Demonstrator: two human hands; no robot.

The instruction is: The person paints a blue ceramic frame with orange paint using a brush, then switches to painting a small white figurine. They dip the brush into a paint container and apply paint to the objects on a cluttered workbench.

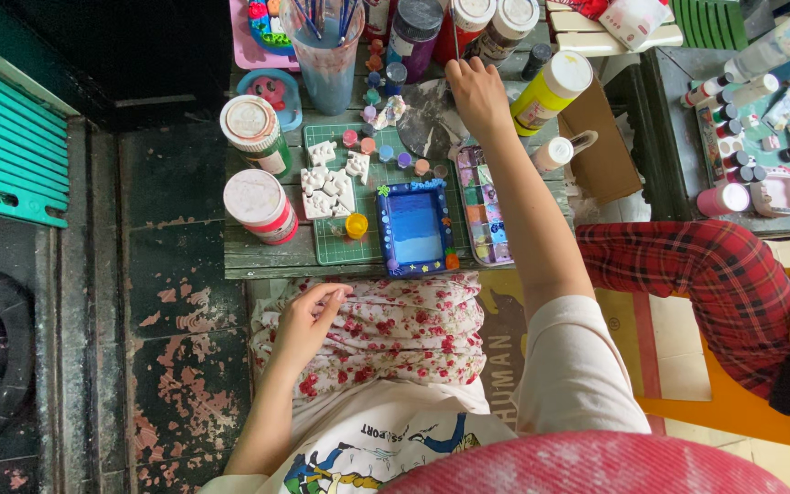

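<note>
A: While the head view is up, where are the hands?

B: Right hand [475, 94] is stretched out over the far side of the desk [258, 258], fingers curled down at a dark round mixing plate [432, 119] smeared with paint. Can't tell if it grips anything; fingertips are hidden.

A: Left hand?

B: Left hand [308, 320] rests on the lap, on a floral cloth [404, 329], just short of the desk edge. Fingers loosely bent, holding nothing.

A: What's under the right arm?

B: A long paint palette [482, 206] with many small colour wells, just beside a blue painted picture frame [415, 229]. Frame lies flat, half on a green cutting mat [340, 247], near the desk's front edge.

A: Rest of the mat?

B: White unpainted plaster pieces [329, 187] to the left of the frame, a small yellow pot [357, 225] between them and the frame. A row of little paint pots [386, 154] runs along the mat's far edge.

A: Bigger containers?

B: Two white-lidded jars [256, 169] at the mat's left. A cup of bluish water with brushes [324, 55] at the back. A yellow paint bottle [549, 91] lies tilted right of the hand.

A: Anyone else?

B: Another person in red plaid trousers [706, 284] sits at the right, beside a second desk [678, 119] with more paint pots.
</note>
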